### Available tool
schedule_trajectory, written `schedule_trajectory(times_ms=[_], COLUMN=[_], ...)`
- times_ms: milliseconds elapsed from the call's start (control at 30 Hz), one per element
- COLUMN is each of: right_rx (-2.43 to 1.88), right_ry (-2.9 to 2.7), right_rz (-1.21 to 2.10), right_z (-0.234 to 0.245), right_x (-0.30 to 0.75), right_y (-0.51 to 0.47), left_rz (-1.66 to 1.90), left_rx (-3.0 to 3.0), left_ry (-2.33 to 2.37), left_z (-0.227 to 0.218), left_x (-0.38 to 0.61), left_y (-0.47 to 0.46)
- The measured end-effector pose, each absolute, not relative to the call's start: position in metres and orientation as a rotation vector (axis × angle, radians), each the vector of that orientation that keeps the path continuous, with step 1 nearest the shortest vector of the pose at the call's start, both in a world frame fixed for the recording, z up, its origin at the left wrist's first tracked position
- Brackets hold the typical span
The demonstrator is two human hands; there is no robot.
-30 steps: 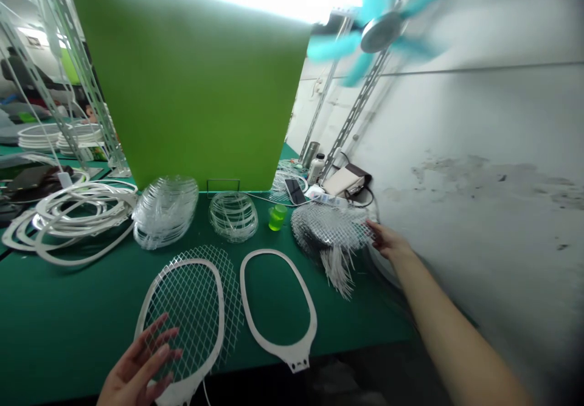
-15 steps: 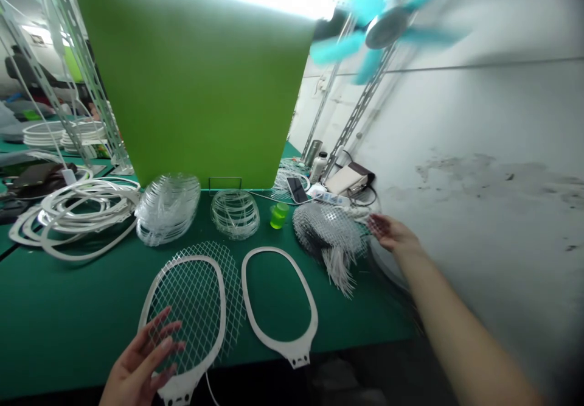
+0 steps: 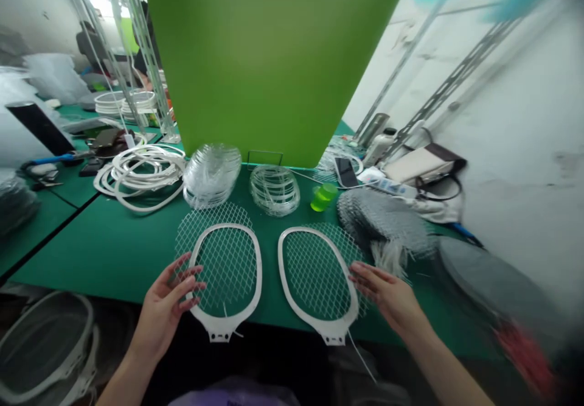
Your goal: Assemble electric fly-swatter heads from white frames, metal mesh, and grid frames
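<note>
My left hand (image 3: 163, 316) and right hand (image 3: 387, 293) sit open, fingers spread, at two white oval frames (image 3: 227, 277) on the green counter (image 3: 91, 248), lower centre; a careless brush could shift the overhanging mesh (image 3: 212, 222)

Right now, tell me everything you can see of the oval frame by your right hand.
The oval frame is white and looks like plastic, with a narrow notched neck at the end nearest you. It lies flat on the green mat, its neck at the mat's near edge. A white diamond mesh covers its opening and sticks out past the rim at the top and right. A thin white strand trails from the neck. The right hand's fingertips reach its right side; contact is unclear.
</note>
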State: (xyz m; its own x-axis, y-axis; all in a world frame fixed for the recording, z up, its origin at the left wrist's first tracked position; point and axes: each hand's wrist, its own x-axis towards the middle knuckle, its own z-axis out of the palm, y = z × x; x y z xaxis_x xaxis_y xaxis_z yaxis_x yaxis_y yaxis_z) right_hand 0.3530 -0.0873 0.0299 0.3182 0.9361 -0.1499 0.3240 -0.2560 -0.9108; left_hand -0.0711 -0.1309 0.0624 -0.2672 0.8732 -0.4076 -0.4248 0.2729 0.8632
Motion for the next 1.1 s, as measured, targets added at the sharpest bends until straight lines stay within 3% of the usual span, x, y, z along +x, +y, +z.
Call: schedule_trajectory(times_ms=[100, 167, 200, 333, 433, 667, 1100], right_rx=[-2.260, -2.254, -2.162, -1.672, -1.537, -1.537, -1.774], right_ry=[-1.058, -1.038, -1.055, -1.083, -0.987, -0.918, -0.954], right_rz=[0.263, 0.055, 0.189, 1.274, 1.598, 1.584, 1.510], right_z=[0.034, 0.043, 0.045, 0.043, 0.035, 0.016, 0.015], right_x=[0.342, 0.324, 0.309, 0.219, 0.169, 0.152, 0.142], right_y=[-0.104, -0.107, -0.106, -0.097, -0.090, -0.093, -0.101], left_rz=[1.336, 1.330, 1.326, 1.284, 1.213, 1.255, 0.688], left_rx=[0.511, 0.529, 0.532, 0.540, 0.611, 1.228, 2.090], left_ry=[1.291, 1.278, 1.266, 1.205, 1.204, 1.703, 1.574], left_z=[0.061, 0.059, 0.058, 0.053, 0.050, 0.041, -0.001], left_x=[-0.072, -0.071, -0.070, -0.063, -0.065, -0.103, -0.107], left_y=[-0.128, -0.127, -0.126, -0.124, -0.122, -0.139, -0.147])
